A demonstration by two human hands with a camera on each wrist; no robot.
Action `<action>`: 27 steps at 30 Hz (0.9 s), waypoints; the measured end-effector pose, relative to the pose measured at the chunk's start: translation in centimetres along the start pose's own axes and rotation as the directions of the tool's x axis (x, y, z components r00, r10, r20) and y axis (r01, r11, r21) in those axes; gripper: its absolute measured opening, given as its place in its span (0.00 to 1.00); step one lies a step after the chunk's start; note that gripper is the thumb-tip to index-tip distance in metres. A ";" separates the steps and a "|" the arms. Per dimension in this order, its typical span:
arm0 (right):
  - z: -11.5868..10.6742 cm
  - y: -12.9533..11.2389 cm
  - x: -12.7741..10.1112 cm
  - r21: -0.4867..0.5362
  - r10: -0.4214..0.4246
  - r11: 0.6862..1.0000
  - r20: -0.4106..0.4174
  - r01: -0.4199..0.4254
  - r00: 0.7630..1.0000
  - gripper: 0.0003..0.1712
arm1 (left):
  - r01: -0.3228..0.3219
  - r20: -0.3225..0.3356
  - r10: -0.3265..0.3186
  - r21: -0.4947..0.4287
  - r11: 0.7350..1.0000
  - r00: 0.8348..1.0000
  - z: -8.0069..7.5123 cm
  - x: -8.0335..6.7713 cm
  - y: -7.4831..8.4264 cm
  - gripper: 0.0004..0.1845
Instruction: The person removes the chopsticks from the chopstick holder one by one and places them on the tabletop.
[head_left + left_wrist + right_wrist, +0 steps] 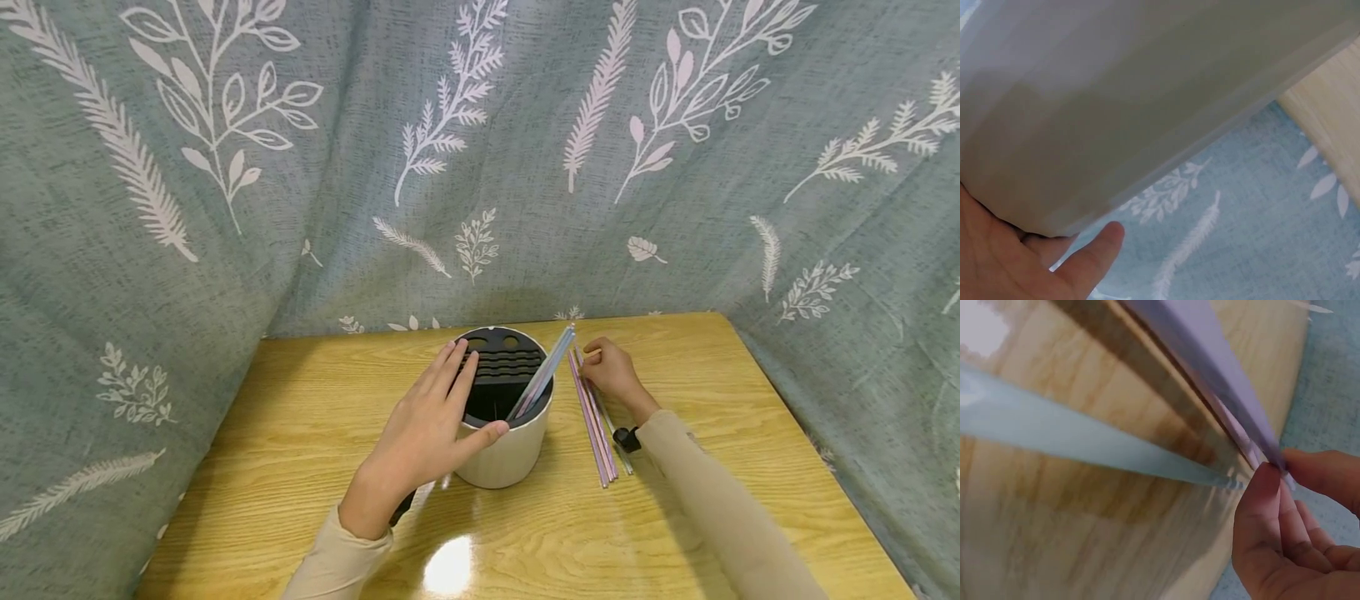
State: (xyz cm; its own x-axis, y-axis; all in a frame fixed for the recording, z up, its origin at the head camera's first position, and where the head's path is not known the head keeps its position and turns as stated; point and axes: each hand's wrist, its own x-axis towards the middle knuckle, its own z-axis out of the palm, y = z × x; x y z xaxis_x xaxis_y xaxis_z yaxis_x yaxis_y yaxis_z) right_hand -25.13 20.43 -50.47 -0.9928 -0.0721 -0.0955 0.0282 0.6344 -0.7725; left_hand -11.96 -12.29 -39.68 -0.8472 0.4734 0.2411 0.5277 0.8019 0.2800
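A white round container with a black slotted top insert stands on the table. Several bluish and pinkish straws lean out of its right side. My left hand rests on the container's rim, fingers straight and thumb spread across the front; in the left wrist view its palm lies against the pale wall. To the right, my right hand pinches the far end of a purple straw between thumb and forefinger. More purple straws and a pale green straw lie on the table beside it.
The wooden table has its far edge against a grey-green leaf-patterned cloth, which also hangs at both sides. A bright light reflection shows on the table in front of the container.
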 end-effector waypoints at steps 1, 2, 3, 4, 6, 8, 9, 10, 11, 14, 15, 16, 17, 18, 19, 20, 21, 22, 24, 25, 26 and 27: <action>0.1 -0.1 0.0 -0.018 -0.002 1.000 0.003 0.002 1.000 0.22 | 0.000 -0.001 0.000 -0.001 1.000 1.000 0.0 0.0 0.0 0.53; 0.1 -0.1 0.0 -0.032 0.003 0.999 0.005 -0.003 1.000 0.22 | -0.001 -0.002 0.001 -0.002 1.000 1.000 0.0 0.0 0.0 0.53; 0.2 -0.1 0.1 -0.045 0.009 0.999 0.007 -0.009 1.000 0.22 | -0.002 -0.003 0.002 -0.001 1.000 1.000 0.0 0.0 0.0 0.53; 0.2 -0.1 0.1 -0.047 0.017 0.999 0.007 -0.017 1.000 0.22 | -0.003 -0.006 0.003 -0.001 1.000 1.000 0.0 0.0 0.0 0.53; 0.2 -0.2 0.0 -0.049 0.025 0.998 0.006 -0.024 1.000 0.22 | -0.004 -0.010 0.004 0.000 1.000 1.000 0.0 0.0 -0.1 0.53; 0.2 -0.3 -0.2 -0.032 0.024 0.999 -0.004 -0.024 1.000 0.22 | 0.000 -0.009 0.000 0.001 1.000 1.000 0.0 -0.1 -0.1 0.53; 0.1 -0.5 -0.5 -0.017 0.014 1.000 -0.015 -0.014 1.000 0.21 | -0.001 -0.009 0.001 0.003 1.000 1.000 0.0 -0.1 -0.1 0.53; 0.0 -0.9 -0.8 0.004 -0.001 1.000 -0.029 0.001 1.000 0.21 | -0.002 -0.008 0.002 0.004 1.000 1.000 0.0 -0.1 -0.1 0.53; -0.2 -1.3 -1.3 0.030 -0.025 0.999 -0.047 0.026 0.999 0.20 | -0.004 -0.007 0.004 0.005 1.000 1.000 0.0 -0.1 -0.1 0.53; -0.8 -3.5 -3.4 0.156 -0.138 0.975 -0.121 0.156 0.983 0.19 | -0.008 -0.005 0.008 0.007 1.000 1.000 0.0 -0.1 -0.1 0.53; -1.0 -4.5 -4.4 0.195 -0.190 0.957 -0.148 0.217 0.971 0.18 | -0.008 -0.005 0.008 0.006 1.000 1.000 0.1 -0.1 -0.1 0.53; -1.1 -5.4 -5.3 0.250 -0.247 0.925 -0.173 0.285 0.953 0.18 | -0.007 -0.005 0.007 0.005 1.000 1.000 0.1 -0.1 -0.1 0.53; -1.3 -6.3 -6.3 0.309 -0.307 0.882 -0.195 0.356 0.931 0.17 | -0.005 -0.007 0.005 0.003 1.000 1.000 0.1 -0.1 -0.1 0.53; -1.3 -7.3 -7.3 0.370 -0.369 0.827 -0.212 0.424 0.905 0.18 | -0.003 -0.008 0.003 0.002 1.000 1.000 0.1 -0.1 -0.1 0.53; -1.4 -8.2 -8.3 0.426 -0.421 0.769 -0.221 0.476 0.879 0.18 | -0.003 -0.009 0.003 0.001 1.000 1.000 0.1 -0.1 -0.1 0.53; -1.4 -8.9 -9.1 0.476 -0.472 0.710 -0.225 0.519 0.852 0.18 | -0.002 -0.010 0.002 -0.001 1.000 1.000 0.1 -0.1 -0.1 0.53; -1.3 -9.5 -9.7 0.515 -0.518 0.655 -0.228 0.554 0.824 0.19 | -0.002 -0.010 0.002 -0.002 1.000 1.000 0.1 -0.1 -0.1 0.53; -1.3 -10.1 -10.2 0.548 -0.551 0.608 -0.229 0.574 0.802 0.20 | -0.002 -0.012 0.002 -0.003 1.000 1.000 0.1 -0.1 -0.1 0.53; -1.1 -10.9 -10.8 0.583 -0.590 0.557 -0.225 0.592 0.776 0.22 | -0.002 -0.014 0.002 -0.004 1.000 1.000 0.1 -0.1 -0.1 0.53; -0.9 -11.1 -10.9 0.584 -0.597 0.550 -0.226 0.597 0.770 0.22 | -0.003 -0.015 0.003 -0.003 1.000 1.000 0.1 -0.1 -0.1 0.53; -0.8 -11.3 -10.9 0.585 -0.601 0.544 -0.230 0.602 0.766 0.22 | -0.003 -0.014 0.003 -0.002 1.000 1.000 0.1 -0.1 -0.1 0.53; -0.7 -11.4 -10.9 0.586 -0.601 0.540 -0.235 0.605 0.764 0.22 | -0.004 -0.012 0.004 -0.002 1.000 1.000 0.1 -0.1 -0.1 0.53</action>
State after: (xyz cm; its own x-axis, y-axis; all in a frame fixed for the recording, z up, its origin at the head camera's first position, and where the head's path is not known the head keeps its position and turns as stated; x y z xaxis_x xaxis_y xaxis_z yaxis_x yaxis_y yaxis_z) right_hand -14.72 14.51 -40.12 -0.8024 -0.2560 0.5391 -0.5173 -0.1520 -0.8422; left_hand -11.94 -12.36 -39.83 -0.8445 0.4719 0.2534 0.5310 0.7994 0.2809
